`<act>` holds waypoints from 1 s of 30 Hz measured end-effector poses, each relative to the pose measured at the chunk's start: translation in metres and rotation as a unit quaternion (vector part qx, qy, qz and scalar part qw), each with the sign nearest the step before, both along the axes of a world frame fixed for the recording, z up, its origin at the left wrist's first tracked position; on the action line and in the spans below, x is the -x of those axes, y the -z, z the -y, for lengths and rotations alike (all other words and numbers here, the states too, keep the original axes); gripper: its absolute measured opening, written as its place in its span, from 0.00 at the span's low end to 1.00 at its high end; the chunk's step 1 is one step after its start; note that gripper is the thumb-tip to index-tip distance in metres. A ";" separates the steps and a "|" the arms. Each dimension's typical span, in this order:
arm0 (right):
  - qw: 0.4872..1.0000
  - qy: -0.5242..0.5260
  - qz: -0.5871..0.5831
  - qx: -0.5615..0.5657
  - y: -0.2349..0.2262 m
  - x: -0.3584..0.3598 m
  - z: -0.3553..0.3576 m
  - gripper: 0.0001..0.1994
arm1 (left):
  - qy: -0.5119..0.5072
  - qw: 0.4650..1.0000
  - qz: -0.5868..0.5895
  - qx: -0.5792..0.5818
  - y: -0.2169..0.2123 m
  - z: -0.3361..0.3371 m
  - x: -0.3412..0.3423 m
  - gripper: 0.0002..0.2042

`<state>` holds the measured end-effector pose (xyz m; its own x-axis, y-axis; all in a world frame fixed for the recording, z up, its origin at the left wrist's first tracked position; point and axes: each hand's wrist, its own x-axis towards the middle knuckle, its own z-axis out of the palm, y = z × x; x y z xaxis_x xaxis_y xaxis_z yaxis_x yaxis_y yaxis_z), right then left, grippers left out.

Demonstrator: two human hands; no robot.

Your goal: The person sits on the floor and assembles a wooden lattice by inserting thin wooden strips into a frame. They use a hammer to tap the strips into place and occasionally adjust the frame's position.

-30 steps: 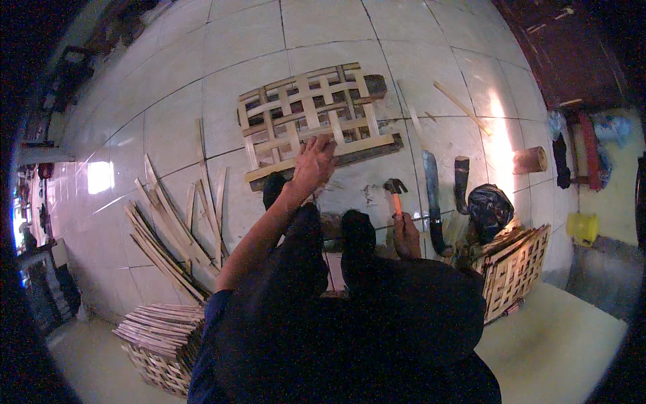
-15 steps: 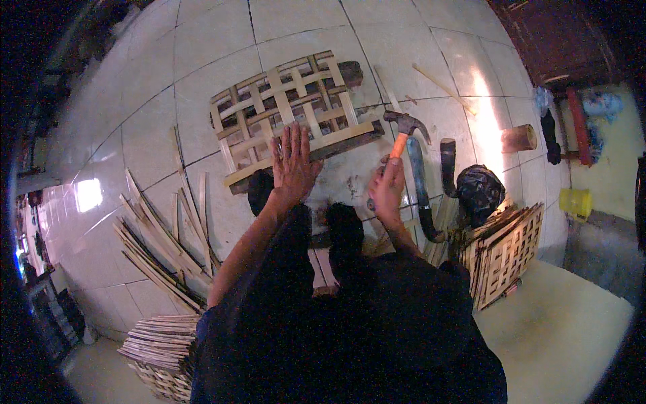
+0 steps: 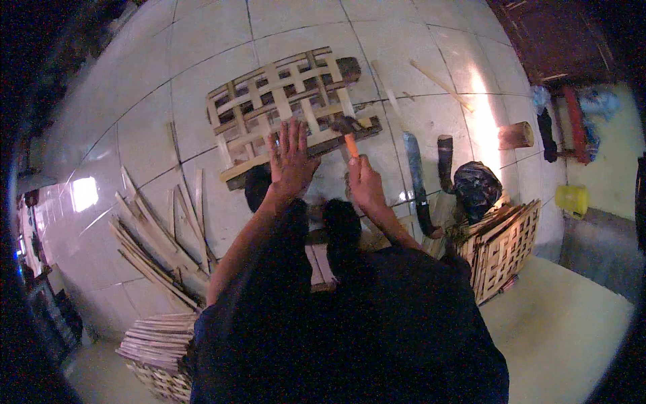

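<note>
Head view: the left hand (image 3: 291,167) lies flat, fingers extended, on the near edge of the lattice (image 3: 277,91) ahead; the right hand (image 3: 364,180) grips a hammer (image 3: 351,143), head at that edge. A glancing blow could catch the nearby left fingers.

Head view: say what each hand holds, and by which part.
Right hand: hammer, by its orange handle. Left hand: nothing gripped; it lies flat on the woven panel.

From my distant seat I see the left hand (image 3: 291,163) palm down, fingers (image 3: 293,137) extended forward and slightly parted; the right hand (image 3: 365,183) curls tightly, both bare forearms (image 3: 246,244) angling inward
</note>
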<state>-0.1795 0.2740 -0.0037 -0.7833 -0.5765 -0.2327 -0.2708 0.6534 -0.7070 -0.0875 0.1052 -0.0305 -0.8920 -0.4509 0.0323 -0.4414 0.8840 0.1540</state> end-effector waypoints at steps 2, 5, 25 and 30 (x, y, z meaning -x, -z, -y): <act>0.998 0.004 0.035 0.055 -0.010 -0.011 0.006 0.18 | 0.007 1.000 -0.011 -0.019 -0.004 0.002 -0.004 0.42; 0.981 0.046 0.100 0.162 -0.001 -0.025 0.002 0.19 | 0.011 0.999 0.032 -0.016 -0.022 -0.003 -0.014 0.41; 0.984 0.075 0.091 0.136 -0.032 -0.030 0.028 0.22 | 0.063 0.997 0.018 -0.050 -0.016 -0.007 -0.045 0.37; 0.996 -0.079 -0.037 -0.032 0.017 -0.020 0.016 0.18 | 0.053 0.996 0.048 -0.052 -0.008 -0.008 -0.042 0.35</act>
<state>-0.1598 0.2578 -0.0212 -0.7008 -0.6791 -0.2185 -0.4231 0.6422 -0.6392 -0.0455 0.1131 -0.0221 -0.9311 -0.3513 -0.0976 -0.3643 0.9077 0.2084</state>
